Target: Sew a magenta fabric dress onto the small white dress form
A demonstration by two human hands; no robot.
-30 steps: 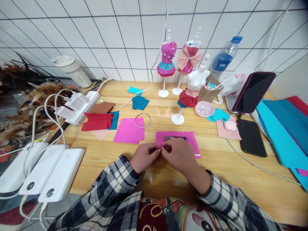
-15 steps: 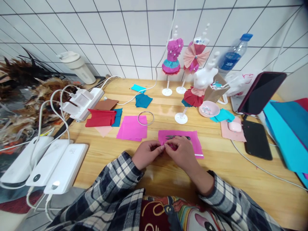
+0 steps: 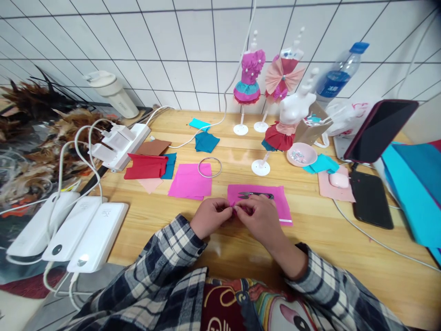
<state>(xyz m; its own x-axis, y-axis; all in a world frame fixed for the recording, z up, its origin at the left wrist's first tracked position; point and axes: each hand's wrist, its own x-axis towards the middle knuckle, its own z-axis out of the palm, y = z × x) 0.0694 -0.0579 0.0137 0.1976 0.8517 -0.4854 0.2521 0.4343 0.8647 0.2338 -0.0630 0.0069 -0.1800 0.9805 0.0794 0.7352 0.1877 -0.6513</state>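
Fingertips meet at the front middle of the wooden table. My left hand (image 3: 211, 217) is closed in a pinch on a small gathered piece of magenta fabric (image 3: 234, 208). My right hand (image 3: 259, 219) pinches the same piece from the other side, thumb and forefinger together. Most of the piece is hidden by the fingers. Beneath and beyond the right hand lies a flat magenta cloth (image 3: 283, 207) with a white strip at its near right corner. Small dark thread snips (image 3: 246, 195) rest on that cloth, partly covered by the right hand.
Left of the hands are magenta squares (image 3: 188, 181), a metal ring (image 3: 210, 177) and folded red cloth (image 3: 146, 166). A mannequin in a red skirt (image 3: 280, 137) stands behind, beside a pink bead bowl (image 3: 293, 159). Power banks (image 3: 99, 236) sit left; a black phone (image 3: 372, 200) lies right.
The view has shifted slightly. Both hands keep their pinch on the magenta fabric, with only small finger movement.
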